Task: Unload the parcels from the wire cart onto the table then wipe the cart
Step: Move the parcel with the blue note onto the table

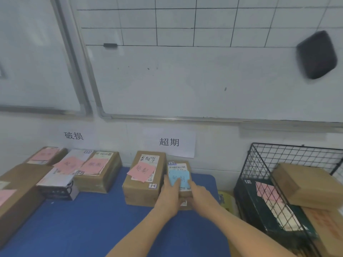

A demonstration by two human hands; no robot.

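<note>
You are holding the small parcel (177,166) with both hands over the far right part of the blue table (83,219), just under the wall sign 超期 (169,142). Your left hand (169,196) is gripping its left side, with the thumb lying on top against the blue note (178,178) stuck to the lid. Your right hand (199,193) is gripping its right side, fingers curled over the top edge. Your hands are hiding the parcel's near end, so you cannot tell whether it is already resting on the table. It is sitting right beside the larger parcel (143,186), which is lying flat on the table and carrying a pink note (142,171). Further left, under the sign 破损 (73,135), a cluster of parcels (96,169) with pink notes is lying against the wall. The wire cart (274,158) is standing just off the table's right end. A brown box (304,184) is sitting on top of its load, tilted, and a dark green parcel (263,216) with a pink slip is lying beneath it. Above the table a whiteboard (185,80) with a drawn grid is hanging on the wall, and a black eraser (316,54) is sticking to it.
</note>
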